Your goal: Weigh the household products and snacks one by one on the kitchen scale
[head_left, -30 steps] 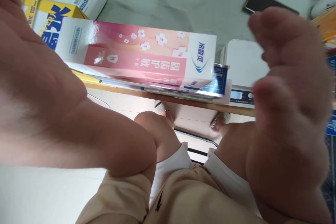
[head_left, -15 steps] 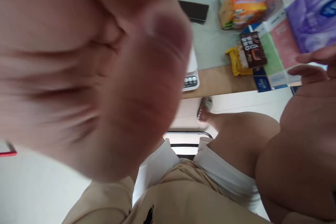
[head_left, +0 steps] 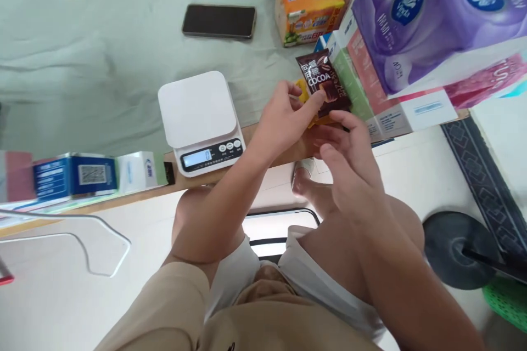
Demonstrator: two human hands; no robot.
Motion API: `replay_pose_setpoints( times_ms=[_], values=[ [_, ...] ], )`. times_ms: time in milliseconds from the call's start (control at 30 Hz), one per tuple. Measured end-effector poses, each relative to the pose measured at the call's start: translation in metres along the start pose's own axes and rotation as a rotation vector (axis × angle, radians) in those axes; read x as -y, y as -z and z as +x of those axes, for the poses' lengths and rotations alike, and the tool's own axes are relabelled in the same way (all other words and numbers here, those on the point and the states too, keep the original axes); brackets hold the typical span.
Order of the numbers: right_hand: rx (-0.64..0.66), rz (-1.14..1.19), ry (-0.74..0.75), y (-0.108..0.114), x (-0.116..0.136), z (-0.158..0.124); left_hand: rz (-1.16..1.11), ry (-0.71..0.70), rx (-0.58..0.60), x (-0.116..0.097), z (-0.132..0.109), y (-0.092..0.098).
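Where the wooden edge of the table point(head_left: 135, 193) meets the pale green cloth point(head_left: 102, 66), we see both hands gathered at a brown cocoa packet point(head_left: 323, 82). The packet lies tilted near the table's front edge, its top leaning against a row of pink and green boxes point(head_left: 362, 85) and its lower part resting over a yellow packet point(head_left: 303, 93). The left hand point(head_left: 284, 118) comes in from the left with its fingers curled, forefinger and thumb closed on the cocoa packet's lower left corner. The right hand point(head_left: 349, 153) sits just below it, fingers loosely bent and fingertips touching the packet's bottom edge; we cannot tell whether it grips or only touches. Just to the left of the left hand stands a white kitchen scale point(head_left: 200, 120), its platform bare and its display showing a zero, the front of it hanging slightly over the table edge. Beyond the scale a dark phone point(head_left: 219, 21) lies flat on the cloth, face up. An orange carton point(head_left: 308, 5) stands behind the cocoa packet, and a purple tissue pack point(head_left: 432, 11) rests on top of the row of boxes to the right. Far to the left, along the table edge, we make out a blue box point(head_left: 76, 175) lying on its side.
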State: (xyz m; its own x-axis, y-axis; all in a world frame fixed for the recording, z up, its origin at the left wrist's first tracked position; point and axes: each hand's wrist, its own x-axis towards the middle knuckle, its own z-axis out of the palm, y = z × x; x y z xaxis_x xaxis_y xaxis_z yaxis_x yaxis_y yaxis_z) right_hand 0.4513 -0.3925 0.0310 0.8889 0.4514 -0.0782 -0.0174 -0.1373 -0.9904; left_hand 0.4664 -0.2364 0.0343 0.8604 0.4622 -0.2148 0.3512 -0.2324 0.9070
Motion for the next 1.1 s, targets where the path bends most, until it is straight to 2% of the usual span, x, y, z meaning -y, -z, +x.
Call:
replay_pose_setpoints(
  times_ms=[167, 300, 367, 467, 567, 667, 767, 800, 867, 967, 1033, 1100],
  values=[
    [0.031, -0.009, -0.021, -0.002, -0.004, 0.012, -0.092, 0.077, -0.016, 0.003, 0.019, -0.014],
    [0.007, -0.027, -0.037, -0.002, -0.005, 0.015, -0.171, 0.059, 0.07, -0.002, 0.025, -0.011],
    [-0.001, -0.018, -0.059, -0.003, -0.002, 0.014, -0.231, 0.025, 0.074, -0.005, 0.026, -0.004],
    [-0.054, 0.005, -0.036, -0.011, 0.011, 0.014, -0.321, -0.067, 0.031, -0.012, 0.02, 0.016],
    [-0.106, 0.083, 0.062, -0.026, 0.024, 0.018, -0.263, -0.138, 0.042, -0.019, 0.004, 0.047],
    [-0.071, 0.149, 0.146, -0.047, 0.028, 0.026, -0.147, -0.115, 0.05, -0.021, -0.016, 0.076],
    [0.027, 0.191, 0.204, -0.073, 0.019, 0.036, -0.025, -0.039, 0.06, -0.015, -0.034, 0.096],
    [0.059, 0.196, 0.219, -0.081, 0.016, 0.039, 0.044, -0.026, 0.029, -0.012, -0.04, 0.101],
    [0.101, 0.151, 0.258, -0.095, 0.011, 0.045, 0.207, -0.05, -0.118, -0.007, -0.053, 0.111],
    [0.127, -0.096, 0.363, -0.108, 0.013, 0.052, 0.37, -0.199, -0.369, -0.004, -0.072, 0.13],
    [0.15, -0.284, 0.398, -0.113, 0.017, 0.056, 0.391, -0.34, -0.433, -0.007, -0.083, 0.144],
    [0.172, -0.393, 0.366, -0.119, 0.021, 0.061, 0.391, -0.43, -0.478, -0.012, -0.09, 0.156]
  ],
)
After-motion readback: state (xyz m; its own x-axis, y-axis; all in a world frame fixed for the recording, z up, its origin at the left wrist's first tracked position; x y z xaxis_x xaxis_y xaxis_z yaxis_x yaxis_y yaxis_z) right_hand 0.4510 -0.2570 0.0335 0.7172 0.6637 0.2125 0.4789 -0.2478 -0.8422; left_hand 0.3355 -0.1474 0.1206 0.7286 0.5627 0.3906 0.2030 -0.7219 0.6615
